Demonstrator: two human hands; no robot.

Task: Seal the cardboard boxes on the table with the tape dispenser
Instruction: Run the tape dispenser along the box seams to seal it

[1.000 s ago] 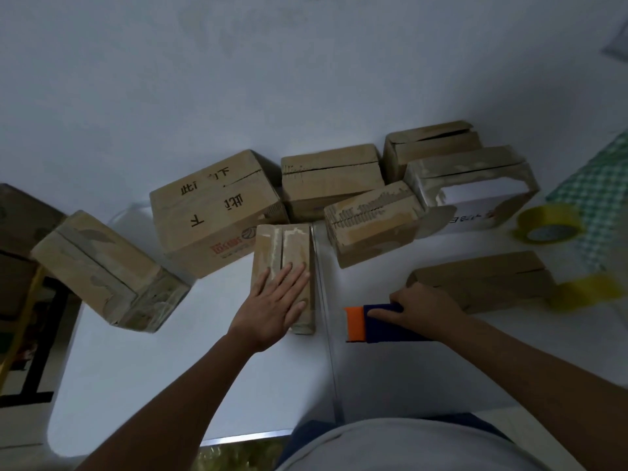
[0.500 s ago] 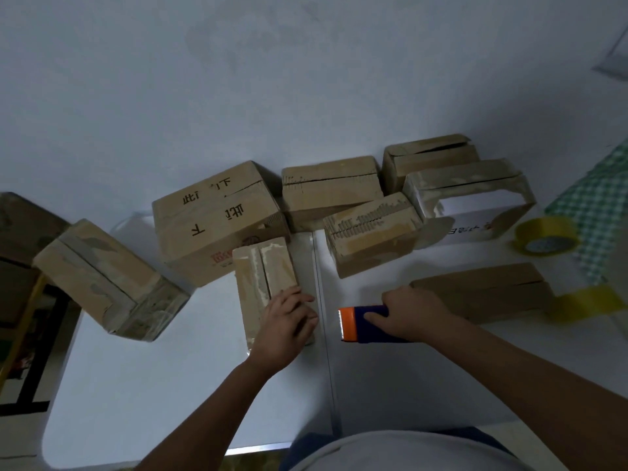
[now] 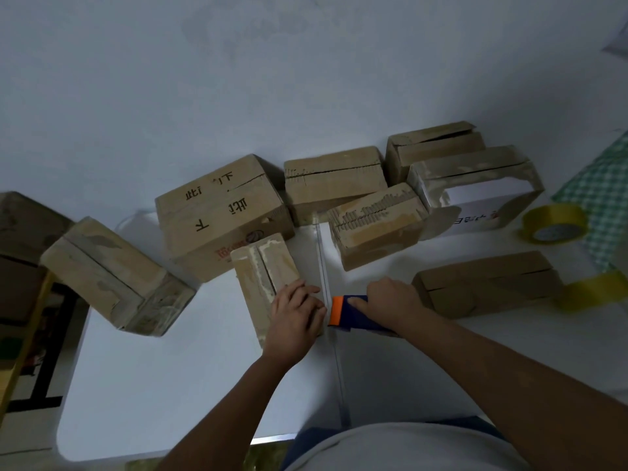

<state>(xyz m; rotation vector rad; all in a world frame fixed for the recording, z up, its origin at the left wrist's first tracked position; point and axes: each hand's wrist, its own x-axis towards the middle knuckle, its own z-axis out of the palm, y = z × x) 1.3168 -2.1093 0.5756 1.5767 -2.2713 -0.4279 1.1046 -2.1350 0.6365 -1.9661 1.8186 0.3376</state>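
Both hands are busy near the middle of the table (image 3: 170, 385): the left hand (image 3: 294, 321) curls over the near end of a small narrow box (image 3: 268, 277) lying flat with its top seam showing, and the right hand (image 3: 390, 305) grips the blue and orange tape dispenser (image 3: 350, 314), which sits just beside that box at its right edge. The likeliest trouble is the light box sliding or twisting under the dispenser's pull, since only its near end is pinned. Tape could also land off the seam, because the box lies slightly askew to the dispenser. The left fingers (image 3: 307, 294) sit close to the orange end and could be caught or taped over.
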